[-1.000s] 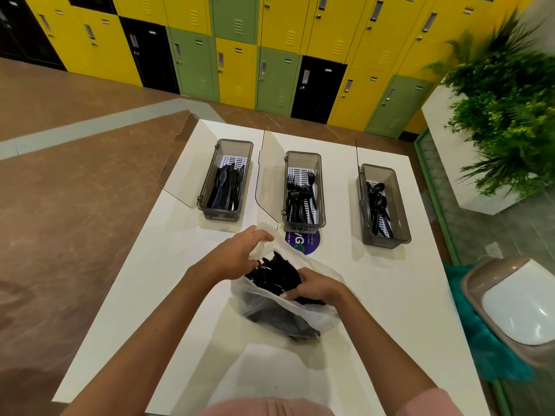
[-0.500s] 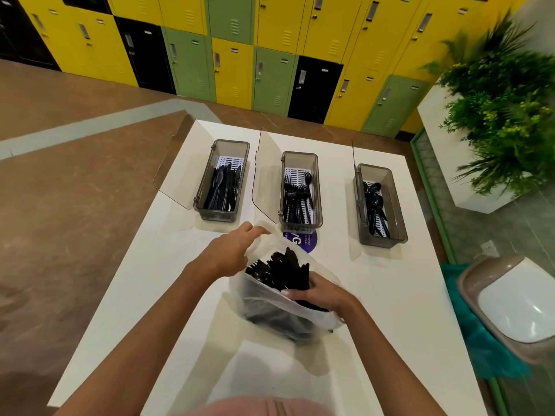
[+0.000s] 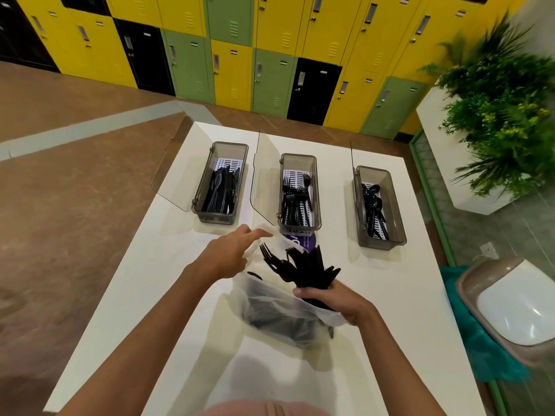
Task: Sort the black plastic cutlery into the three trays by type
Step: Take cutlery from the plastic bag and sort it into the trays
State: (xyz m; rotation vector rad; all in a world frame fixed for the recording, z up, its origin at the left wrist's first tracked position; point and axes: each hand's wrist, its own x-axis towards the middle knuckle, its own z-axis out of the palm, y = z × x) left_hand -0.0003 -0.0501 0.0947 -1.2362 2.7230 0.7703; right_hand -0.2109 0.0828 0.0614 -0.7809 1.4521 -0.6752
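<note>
Black plastic cutlery bundle (image 3: 306, 268): head view, centre of frame, over the clear bag (image 3: 279, 313) on the white table (image 3: 168, 295) | right hand (image 3: 339, 301) grips its handles from lower right, long axis running up-frame toward the fork tray (image 3: 298, 229) | left hand (image 3: 231, 253), fingers spread, holding nothing, just left of the tines | we judge it the nearer picker.

One wide-angle camera, worn on the person's head, looks forward and steeply down onto the white table (image 3: 390, 295). It is close enough that both forearms enter from 6 o'clock. The left hand (image 3: 231, 253) and the right hand (image 3: 339, 298), which grips black cutlery (image 3: 303, 265), sit just below centre. The row of trays (image 3: 298, 160) lies toward 12 o'clock. The lockers (image 3: 234, 70) fill the top edge, splayed by the wide lens.
</note>
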